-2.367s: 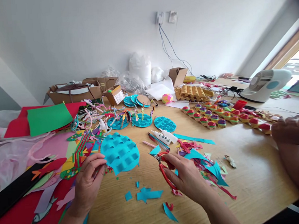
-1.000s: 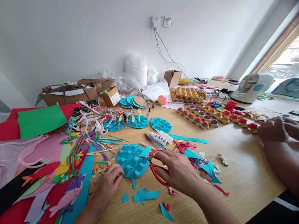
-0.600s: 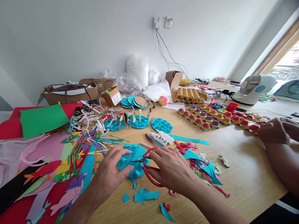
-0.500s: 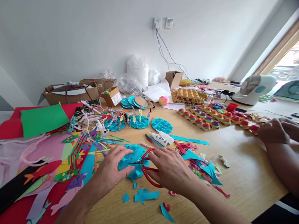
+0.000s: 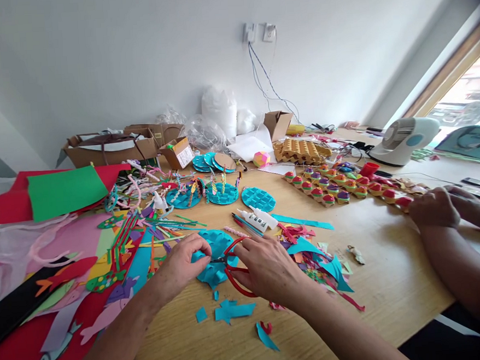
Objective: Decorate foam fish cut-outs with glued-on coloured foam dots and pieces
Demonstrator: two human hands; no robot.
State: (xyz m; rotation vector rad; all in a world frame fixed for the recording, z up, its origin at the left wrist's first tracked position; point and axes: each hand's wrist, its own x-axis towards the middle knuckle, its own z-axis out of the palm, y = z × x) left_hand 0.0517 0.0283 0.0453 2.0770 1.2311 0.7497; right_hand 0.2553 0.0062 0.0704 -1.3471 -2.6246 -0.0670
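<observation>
My right hand [image 5: 264,263] grips red-handled scissors [image 5: 233,282], their blades over a round blue woven paper piece [image 5: 213,242] on the table. My left hand [image 5: 184,263] is closed at that piece's left edge, thumb and fingertips pinching blue paper there. Blue paper scraps [image 5: 233,311] lie just below, towards me. Two white glue bottles [image 5: 259,220] rest beyond my right hand, beside some pencils [image 5: 243,219]. Farther back lie similar blue woven discs [image 5: 258,199], two of them with upright twisted decorations.
Coloured paper and fish cut-outs [image 5: 107,280] cover the left side. Paper scraps [image 5: 320,262] are heaped right of my right hand. A co-worker's hands [image 5: 435,207] are at painted egg cartons [image 5: 331,184]. A white fan [image 5: 405,141] stands at the back right.
My left hand has gone from fingers apart to a pinch at the blue paper's edge. The scissors have stayed over the piece; the view has shifted slightly.
</observation>
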